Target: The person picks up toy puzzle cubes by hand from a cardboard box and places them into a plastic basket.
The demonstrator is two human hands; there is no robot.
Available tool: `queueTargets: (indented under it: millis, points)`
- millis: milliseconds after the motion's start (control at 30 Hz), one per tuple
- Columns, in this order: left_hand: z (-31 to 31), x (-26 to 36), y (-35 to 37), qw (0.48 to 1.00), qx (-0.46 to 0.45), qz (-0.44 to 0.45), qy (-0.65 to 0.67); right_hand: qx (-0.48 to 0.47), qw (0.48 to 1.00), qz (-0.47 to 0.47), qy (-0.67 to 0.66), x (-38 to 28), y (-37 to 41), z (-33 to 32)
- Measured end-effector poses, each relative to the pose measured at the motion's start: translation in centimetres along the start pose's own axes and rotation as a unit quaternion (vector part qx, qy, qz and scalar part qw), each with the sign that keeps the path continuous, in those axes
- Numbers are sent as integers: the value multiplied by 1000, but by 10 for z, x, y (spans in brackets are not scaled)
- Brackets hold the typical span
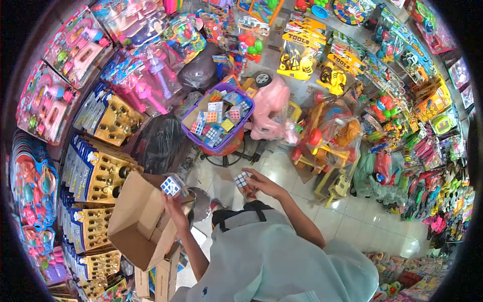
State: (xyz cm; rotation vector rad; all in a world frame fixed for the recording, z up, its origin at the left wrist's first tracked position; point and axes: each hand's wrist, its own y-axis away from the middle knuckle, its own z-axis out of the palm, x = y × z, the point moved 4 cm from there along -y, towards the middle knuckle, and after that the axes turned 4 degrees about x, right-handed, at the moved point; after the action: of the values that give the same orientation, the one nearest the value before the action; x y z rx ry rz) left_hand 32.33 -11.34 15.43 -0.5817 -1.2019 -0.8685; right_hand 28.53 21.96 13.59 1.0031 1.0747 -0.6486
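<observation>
My left hand point(175, 207) grips a puzzle cube point(171, 186) with white and blue faces, in what looks like clear packaging, above the rim of an open cardboard box point(132, 209). The fingers of my right hand point(264, 184) close on another puzzle cube point(242, 179), with white and dark squares, in front of my body. Ahead of both hands a purple basket point(220, 147) holds several puzzle cubes, some in boxes. From this angle the inner walls of the cardboard box show; its bottom is partly hidden.
Kitchen play sets point(108, 173) are stacked along the left. A black plastic bag point(160, 142) lies between them and the basket. A pink ride-on toy point(271, 108) stands beside the basket, with wrapped toys point(332, 136) farther right. Yellow tool sets point(300, 53) hang at the back.
</observation>
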Motion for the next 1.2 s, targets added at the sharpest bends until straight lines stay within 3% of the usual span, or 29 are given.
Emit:
queueTargets:
  millis: [100, 233, 433, 600, 767, 833, 1000, 1067, 1200]
  points:
    - [53, 5, 13, 994, -86, -35, -54, 83, 994, 49, -52, 13, 22, -28]
    - [82, -8, 19, 983, -156, -28, -90, 82, 990, 77, -80, 41, 19, -49]
    - [96, -56, -4, 977, -165, -104, -84, 143, 983, 65, -100, 22, -3, -56]
    - [125, -81, -48, 982, -137, -106, -81, 73, 990, 51, -109, -3, -40, -64]
    - [167, -105, -113, 986, -115, -106, -64, 76, 990, 58, 107, -26, -101, -93]
    - [175, -126, -144, 984, -122, -107, -66, 108, 976, -14, 191, -31, -131, -114]
    - [200, -152, -202, 985, -126, -95, -70, 96, 986, -2, 138, -91, -202, -143]
    - [204, -159, -218, 983, -126, -83, -101, 144, 960, -47, 235, -97, -232, -157]
    - [202, -181, -237, 978, -149, -33, -139, 181, 940, -79, 278, -115, -281, -156]
